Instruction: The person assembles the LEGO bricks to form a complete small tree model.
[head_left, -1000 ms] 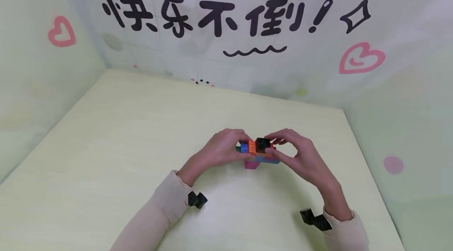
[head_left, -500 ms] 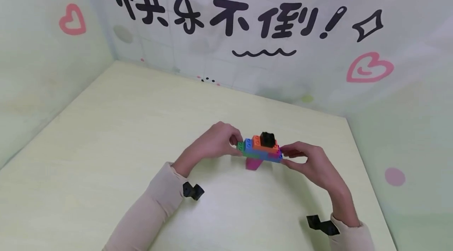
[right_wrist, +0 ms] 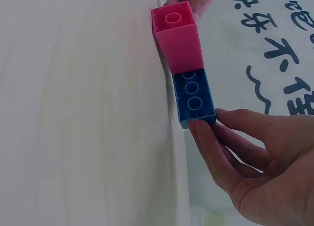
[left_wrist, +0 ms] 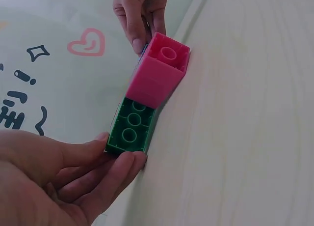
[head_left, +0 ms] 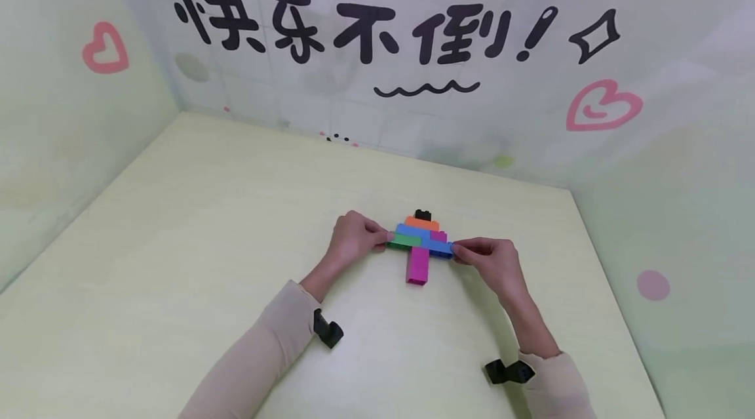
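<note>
In the head view, a tree-shaped building-brick model (head_left: 413, 233) has a black brick (head_left: 423, 215) at its far end, then an orange row (head_left: 422, 223), then blue and pink bricks. Its widest row joins a green brick (left_wrist: 129, 130) and a blue brick (right_wrist: 194, 100). A pink stem (head_left: 418, 267) points toward me, its hollow underside visible in both wrist views. My left hand (head_left: 352, 235) pinches the green end between thumb and fingers. On the other side, my right hand (head_left: 494, 263) pinches the blue end. Whether the model touches the table I cannot tell.
A pale wooden table (head_left: 236, 196) lies under both arms. White walls (head_left: 330, 91) with printed characters and hearts enclose it at the back and sides. A black camera mount sits at each wrist.
The model has tipped back, so its face and pink stem now show instead of its studded top. My right hand moved from the black brick to the blue end; my left moved outward to the green end.
</note>
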Action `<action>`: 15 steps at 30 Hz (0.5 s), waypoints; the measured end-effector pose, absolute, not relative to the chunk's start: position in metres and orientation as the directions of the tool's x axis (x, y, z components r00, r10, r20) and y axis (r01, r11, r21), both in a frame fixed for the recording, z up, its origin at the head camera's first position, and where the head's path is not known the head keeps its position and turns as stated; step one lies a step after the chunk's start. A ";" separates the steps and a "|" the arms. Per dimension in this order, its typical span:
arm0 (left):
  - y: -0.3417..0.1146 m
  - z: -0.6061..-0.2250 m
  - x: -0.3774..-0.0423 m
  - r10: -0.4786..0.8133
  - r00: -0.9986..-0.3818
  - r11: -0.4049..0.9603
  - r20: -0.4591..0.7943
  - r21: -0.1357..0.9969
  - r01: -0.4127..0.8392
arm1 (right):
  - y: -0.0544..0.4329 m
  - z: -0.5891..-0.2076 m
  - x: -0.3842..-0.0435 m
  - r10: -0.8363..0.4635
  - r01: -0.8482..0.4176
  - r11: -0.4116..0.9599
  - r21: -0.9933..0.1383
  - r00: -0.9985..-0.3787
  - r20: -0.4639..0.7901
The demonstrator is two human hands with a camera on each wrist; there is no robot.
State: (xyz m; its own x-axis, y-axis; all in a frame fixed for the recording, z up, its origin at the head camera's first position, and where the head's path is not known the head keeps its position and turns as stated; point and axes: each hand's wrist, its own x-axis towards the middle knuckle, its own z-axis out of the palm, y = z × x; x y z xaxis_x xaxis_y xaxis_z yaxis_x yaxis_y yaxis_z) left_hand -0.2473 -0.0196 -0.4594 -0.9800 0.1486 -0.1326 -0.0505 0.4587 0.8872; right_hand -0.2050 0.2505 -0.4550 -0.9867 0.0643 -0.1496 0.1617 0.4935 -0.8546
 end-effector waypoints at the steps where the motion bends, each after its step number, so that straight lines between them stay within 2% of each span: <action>1: -0.020 -0.461 -0.248 0.138 -0.982 0.454 -0.127 0.890 -0.052 | 0.250 -0.456 -0.206 0.067 0.162 0.497 -0.853 -0.987 -0.149; 11: -0.020 -0.483 -0.229 0.128 -0.983 0.453 -0.129 0.889 -0.058 | 0.249 -0.480 -0.195 0.086 0.204 0.530 -0.823 -0.978 -0.188; 15: -0.026 -0.485 -0.227 0.128 -0.985 0.513 -0.113 0.858 -0.032 | 0.252 -0.483 -0.192 0.066 0.148 0.564 -0.813 -0.989 -0.134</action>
State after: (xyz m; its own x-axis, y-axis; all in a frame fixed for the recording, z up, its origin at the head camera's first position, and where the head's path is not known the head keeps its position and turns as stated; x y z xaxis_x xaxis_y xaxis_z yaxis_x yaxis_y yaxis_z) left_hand -0.2270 -0.0259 -0.4850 -0.9854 0.1277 -0.1130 -0.0319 0.5129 0.8578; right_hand -0.1924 0.2518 -0.4829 -0.9887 0.0662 -0.1344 0.1482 0.5637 -0.8126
